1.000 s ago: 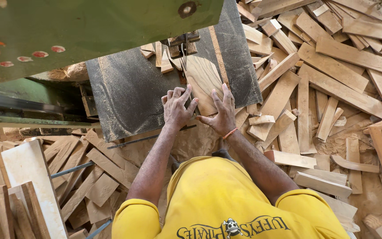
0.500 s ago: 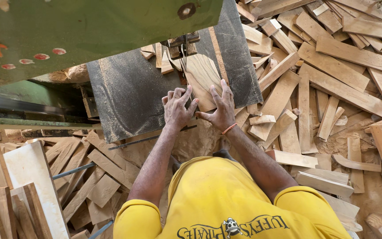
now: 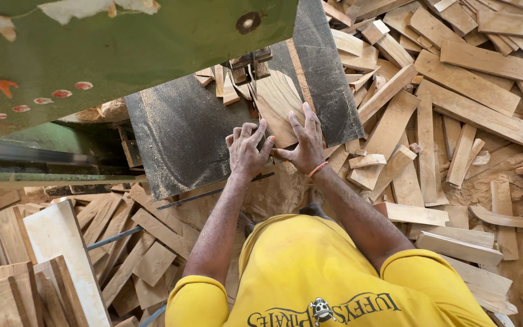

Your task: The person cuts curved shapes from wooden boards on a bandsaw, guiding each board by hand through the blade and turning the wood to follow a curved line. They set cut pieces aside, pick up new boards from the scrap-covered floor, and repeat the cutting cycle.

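Note:
A pale wooden piece (image 3: 278, 100) with a curved edge lies on the dark, dusty saw table (image 3: 177, 133), its far end against the blade guide (image 3: 249, 63). My left hand (image 3: 246, 150) grips the near left edge of the piece with its fingers curled. Pressed flat on the near right part is my right hand (image 3: 305, 142), fingers spread, with an orange band on the wrist. Both hands sit close together, just short of the blade.
The green machine housing (image 3: 122, 42) overhangs the top left. Heaps of cut wooden slats (image 3: 455, 109) cover the floor on the right, and more offcuts (image 3: 62, 260) and sawdust lie at the lower left. Small scraps (image 3: 216, 79) sit on the table behind the blade.
Both hands have edged slightly forward and the wooden piece has turned a little against the blade. Everything else is unchanged.

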`<state>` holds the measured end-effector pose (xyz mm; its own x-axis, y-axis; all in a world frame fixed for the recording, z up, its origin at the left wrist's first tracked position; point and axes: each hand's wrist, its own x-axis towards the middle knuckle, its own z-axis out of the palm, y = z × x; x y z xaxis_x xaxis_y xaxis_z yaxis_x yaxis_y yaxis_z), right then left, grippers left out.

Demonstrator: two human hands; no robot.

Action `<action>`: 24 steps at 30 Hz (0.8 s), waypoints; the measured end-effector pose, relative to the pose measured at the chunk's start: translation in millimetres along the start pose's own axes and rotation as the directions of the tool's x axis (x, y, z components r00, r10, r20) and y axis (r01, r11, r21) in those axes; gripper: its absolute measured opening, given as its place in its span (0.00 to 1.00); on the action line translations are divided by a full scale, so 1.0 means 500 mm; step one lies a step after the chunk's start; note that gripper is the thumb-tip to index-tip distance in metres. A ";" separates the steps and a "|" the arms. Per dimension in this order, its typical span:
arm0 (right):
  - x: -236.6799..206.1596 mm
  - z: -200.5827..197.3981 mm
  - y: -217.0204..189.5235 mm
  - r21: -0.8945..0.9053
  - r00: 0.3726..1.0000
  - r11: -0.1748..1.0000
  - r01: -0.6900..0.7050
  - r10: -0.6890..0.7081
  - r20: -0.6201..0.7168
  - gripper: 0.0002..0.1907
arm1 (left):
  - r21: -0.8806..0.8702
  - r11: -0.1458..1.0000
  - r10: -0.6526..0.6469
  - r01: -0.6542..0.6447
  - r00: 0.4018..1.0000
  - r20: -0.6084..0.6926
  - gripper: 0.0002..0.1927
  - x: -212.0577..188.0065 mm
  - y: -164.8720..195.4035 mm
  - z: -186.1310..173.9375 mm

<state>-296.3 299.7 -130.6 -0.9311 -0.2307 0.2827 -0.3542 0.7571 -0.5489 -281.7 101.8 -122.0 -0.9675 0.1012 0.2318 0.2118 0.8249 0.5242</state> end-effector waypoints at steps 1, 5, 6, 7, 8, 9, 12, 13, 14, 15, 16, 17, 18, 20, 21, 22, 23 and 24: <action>0.002 -0.001 -0.002 0.004 1.000 1.000 0.001 -0.001 0.000 0.58 | -0.004 1.000 -0.005 0.005 1.000 0.003 0.29 0.000 0.000 -0.001; 0.009 -0.002 -0.009 -0.011 1.000 1.000 -0.015 0.015 0.015 0.57 | -0.005 1.000 -0.011 0.011 1.000 0.015 0.28 -0.001 -0.001 -0.005; 0.011 -0.002 -0.010 -0.008 1.000 1.000 -0.015 0.015 0.013 0.57 | -0.003 1.000 -0.011 0.011 1.000 0.017 0.27 0.000 -0.002 -0.006; 0.013 -0.001 -0.012 -0.005 1.000 1.000 -0.014 0.014 0.012 0.57 | -0.001 1.000 -0.012 0.012 1.000 0.017 0.27 0.000 -0.002 -0.006; 0.016 -0.001 -0.012 -0.004 1.000 1.000 -0.014 0.014 0.010 0.57 | 0.000 1.000 -0.012 0.012 1.000 0.016 0.27 0.000 -0.002 -0.007; 0.019 0.000 -0.013 -0.011 1.000 1.000 -0.015 0.015 0.013 0.58 | 0.001 1.000 -0.013 0.013 1.000 0.015 0.27 0.001 -0.002 -0.007; 0.026 0.003 -0.015 -0.022 0.999 0.999 -0.023 0.023 0.025 0.59 | 0.013 0.999 -0.033 0.032 0.999 0.044 0.27 0.002 -0.002 -0.006; 0.028 0.003 -0.015 -0.021 0.999 0.999 -0.028 0.029 0.031 0.59 | 0.014 1.000 -0.029 0.028 0.999 0.038 0.26 0.002 -0.002 -0.006; 0.030 0.004 -0.014 -0.019 0.999 0.999 -0.033 0.034 0.038 0.60 | 0.015 1.000 -0.025 0.025 0.999 0.033 0.26 0.001 -0.002 -0.005; 0.032 0.005 -0.014 -0.023 0.999 0.999 -0.035 0.035 0.039 0.60 | 0.015 1.000 -0.022 0.021 0.999 0.027 0.26 0.001 -0.002 -0.005; 0.034 0.006 -0.013 -0.026 0.999 0.999 -0.036 0.037 0.040 0.60 | 0.013 1.000 -0.022 0.022 0.999 0.026 0.26 0.000 -0.002 -0.005; 0.035 0.007 -0.013 -0.030 0.998 0.999 -0.038 0.039 0.041 0.60 | 0.010 1.000 -0.023 0.023 0.999 0.025 0.26 0.000 -0.002 -0.006; 0.037 0.007 -0.012 -0.028 0.999 0.999 -0.032 0.033 0.035 0.60 | 0.007 1.000 -0.024 0.024 0.999 0.024 0.26 -0.001 -0.002 -0.006; 0.039 0.008 -0.010 -0.025 1.000 0.999 -0.020 0.021 0.024 0.59 | 0.000 1.000 -0.029 0.029 0.999 0.030 0.25 0.000 -0.001 -0.007; 0.044 0.010 -0.011 -0.021 1.000 1.000 -0.019 0.020 0.021 0.59 | -0.003 1.000 -0.031 0.031 0.999 0.033 0.25 0.001 -0.002 -0.008; 0.046 0.011 -0.012 -0.017 1.000 1.000 -0.018 0.018 0.019 0.59 | -0.001 1.000 -0.031 0.031 0.999 0.032 0.25 0.001 -0.002 -0.009; 0.048 0.011 -0.012 -0.014 1.000 1.000 -0.017 0.017 0.017 0.59 | -0.001 1.000 -0.031 0.031 0.999 0.030 0.25 0.001 -0.001 -0.009; 0.050 0.012 -0.013 -0.019 1.000 1.000 -0.015 0.015 0.017 0.58 | 0.000 0.999 -0.032 0.032 0.999 0.029 0.25 0.001 -0.001 -0.010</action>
<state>-317.5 285.5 -124.7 -0.9378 -0.2295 0.2606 -0.3385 0.7718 -0.5383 -281.8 98.7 -118.2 -0.9773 0.0909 0.1913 0.1809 0.8276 0.5313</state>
